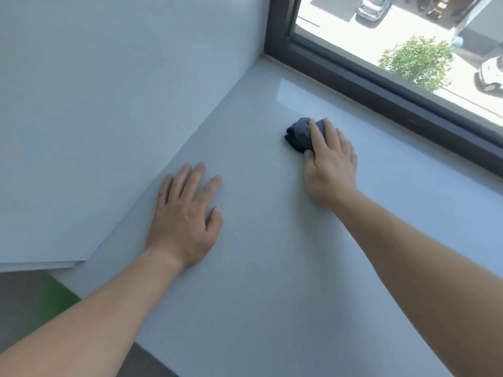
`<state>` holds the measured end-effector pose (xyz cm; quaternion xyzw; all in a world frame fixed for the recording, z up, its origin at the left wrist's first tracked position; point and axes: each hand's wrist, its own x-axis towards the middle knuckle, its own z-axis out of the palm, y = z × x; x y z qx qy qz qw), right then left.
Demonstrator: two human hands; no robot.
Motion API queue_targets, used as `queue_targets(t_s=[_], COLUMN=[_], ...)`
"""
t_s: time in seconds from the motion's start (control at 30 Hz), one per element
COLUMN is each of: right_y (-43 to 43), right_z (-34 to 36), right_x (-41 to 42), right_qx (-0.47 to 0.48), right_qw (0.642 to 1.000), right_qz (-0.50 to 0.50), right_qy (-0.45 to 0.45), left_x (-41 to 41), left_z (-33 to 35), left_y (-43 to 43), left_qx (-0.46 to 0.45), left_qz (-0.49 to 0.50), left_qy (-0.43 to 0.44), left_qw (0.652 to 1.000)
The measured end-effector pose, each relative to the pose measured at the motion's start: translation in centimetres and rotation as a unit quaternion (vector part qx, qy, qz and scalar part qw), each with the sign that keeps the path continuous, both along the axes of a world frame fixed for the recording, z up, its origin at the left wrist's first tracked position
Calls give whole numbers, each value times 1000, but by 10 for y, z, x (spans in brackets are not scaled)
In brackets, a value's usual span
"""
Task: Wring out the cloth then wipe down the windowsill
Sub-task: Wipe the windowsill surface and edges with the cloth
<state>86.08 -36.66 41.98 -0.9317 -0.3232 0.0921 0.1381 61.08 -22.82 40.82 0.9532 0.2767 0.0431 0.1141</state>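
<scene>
A bunched dark cloth [300, 134] sits on the windowsill [272, 281] toward its far edge, near the window frame [381, 85], pressed beneath the straight fingers of the right hand [330, 170]. The left hand [183, 221] rests flat, fingers spread, by the sill's left edge. Wiping appears to be the step in hand; the next stroke calls for steady pressure along the sill.

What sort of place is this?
Likely an upper-floor room indoors, at a window: a glossy white windowsill, a dark window frame, and a parked car and a tree seen from above through the glass.
</scene>
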Motion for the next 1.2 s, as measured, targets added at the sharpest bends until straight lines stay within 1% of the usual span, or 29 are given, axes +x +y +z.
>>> queue_targets(t_s=[0.03,0.07,0.17,0.2,0.27,0.3,0.33,0.43,0.47,0.5,0.53,0.57,0.63,0.67,0.7,0.77,0.83,0.9,0.93,0.97,1.0,1.07,1.1,1.13,1.17,1.2], right_y=[3,-1,-39,-53,-61,-57,-50,-11,1,9,13,12,0,-2,3,29,66,97,104,104,97,75,68,67,68,72], right_z=[0,0,-3,-3,-1,0,-1,0,0,1,0,-1,-3,-4,-6,-8,-8,-4,-3,-3,-3,-3,-3,-3,-3,-3], right_x=[-14,-34,-105,-119,-111,-97,-83,-53,-58,-73,-94,-117,-154,-156,-146,-116,-93,-101,-115,-132,-147,-156,-147,-131,-115,-100], right_qx=[6,11,13,9,6,-4,-8,0,1,5,9,16,23,25,27,12,14,26,30,35,40,34,28,27,32,38], right_qw=[1000,999,980,970,957,958,964,995,999,999,997,989,956,942,935,947,973,992,993,988,977,940,927,923,932,950], right_qz=[7,41,197,239,289,287,264,97,54,47,82,150,292,334,353,319,224,125,116,149,211,338,374,383,358,306], right_qy=[2,1,-27,-28,-11,-15,-26,-10,-3,-1,-1,-8,-23,-24,-23,-41,-42,-12,-4,-5,-12,-16,-19,-26,-40,-47], left_x=[-1,-2,-5,-7,-18,-28,-41,-81,-91,-97,-101,-102,-101,-101,-101,-101,-100,-99,-99,-99,-99,-98,-98,-98,-97,-97], left_z=[0,-1,3,5,12,15,15,9,7,4,2,2,4,3,3,2,2,2,2,3,3,4,3,3,3,3], left_y=[0,-1,-2,-3,-10,-16,-24,-48,-53,-57,-59,-60,-61,-61,-62,-63,-64,-62,-62,-62,-62,-61,-62,-62,-62,-61], left_qx=[-6,-19,-65,-76,-107,-119,-121,-74,-56,-47,-43,-43,-41,-39,-35,-26,-21,-25,-27,-30,-32,-29,-27,-26,-25,-25], left_qz=[5,10,22,30,64,81,93,122,130,136,141,145,150,151,150,147,146,148,151,154,156,157,157,156,154,152], left_qy=[-10,-25,-78,-100,-131,-135,-130,-59,-27,-3,8,9,12,17,23,30,35,31,28,24,21,18,20,21,21,20], left_qw=[1000,999,995,992,983,980,980,988,990,990,989,988,988,988,988,988,989,988,988,987,987,987,987,987,988,988])
